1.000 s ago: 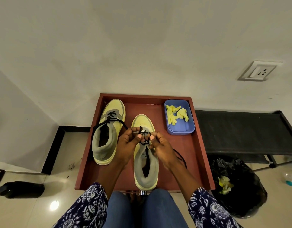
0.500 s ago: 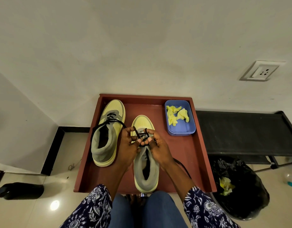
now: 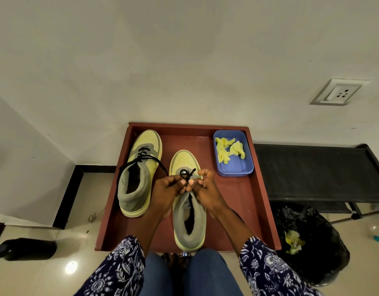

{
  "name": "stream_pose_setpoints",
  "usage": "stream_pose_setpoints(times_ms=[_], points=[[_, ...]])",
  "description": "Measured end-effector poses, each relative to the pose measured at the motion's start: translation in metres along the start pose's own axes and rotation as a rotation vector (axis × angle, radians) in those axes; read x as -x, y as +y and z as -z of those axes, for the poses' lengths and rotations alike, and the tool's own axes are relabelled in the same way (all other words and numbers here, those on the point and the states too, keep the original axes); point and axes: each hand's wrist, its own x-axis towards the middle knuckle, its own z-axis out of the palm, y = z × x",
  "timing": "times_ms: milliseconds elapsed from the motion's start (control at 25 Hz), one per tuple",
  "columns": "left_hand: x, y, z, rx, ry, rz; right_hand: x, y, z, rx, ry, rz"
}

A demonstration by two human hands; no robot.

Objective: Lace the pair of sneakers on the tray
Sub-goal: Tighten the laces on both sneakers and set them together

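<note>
Two yellow and grey sneakers stand on a red-brown tray. The left sneaker has a black lace threaded through its eyelets, with loose ends trailing off both sides. Over the tongue of the right sneaker my left hand and my right hand meet. Both pinch a black lace that crosses at the lowest eyelets. The hands hide the eyelets beneath them.
A blue plastic box with crumpled yellow paper sits at the tray's back right corner. To the right are a black bench and a black bin bag. A dark shoe lies on the floor at left.
My hands have shifted slightly toward the toe of the right sneaker, and the lace now stands up in a small crossing between my fingertips. The left sneaker has not moved.
</note>
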Motion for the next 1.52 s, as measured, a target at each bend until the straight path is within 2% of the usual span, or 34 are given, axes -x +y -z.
stream_pose_setpoints(times_ms=[240,400,560,840,960,1080,1240,1400,1520], points=[[0.004,0.002,0.002,0.001,-0.071,-0.016,-0.002,-0.005,0.0,-0.1,-0.032,-0.083],[0.003,0.007,-0.007,-0.001,0.051,-0.005,-0.001,-0.006,-0.001,-0.103,-0.045,-0.042],[0.0,0.001,-0.01,-0.102,0.19,-0.028,0.005,-0.008,0.0,-0.071,-0.012,-0.017],[-0.004,-0.001,-0.012,-0.416,0.3,-0.097,0.005,0.005,0.001,0.056,0.113,0.05],[-0.003,0.002,-0.013,-0.441,0.316,-0.138,0.006,0.007,0.001,0.121,0.162,0.096],[-0.002,0.004,-0.015,-0.516,0.301,-0.188,0.008,0.008,0.002,0.2,0.203,0.132],[0.0,0.011,-0.011,-0.661,0.196,-0.207,0.008,0.012,0.002,0.359,0.27,0.186],[0.007,0.024,-0.01,-0.9,0.102,-0.237,0.008,0.01,0.002,0.354,0.266,0.172],[0.011,0.027,-0.01,-0.958,0.034,-0.296,0.008,0.009,0.003,0.333,0.256,0.18]])
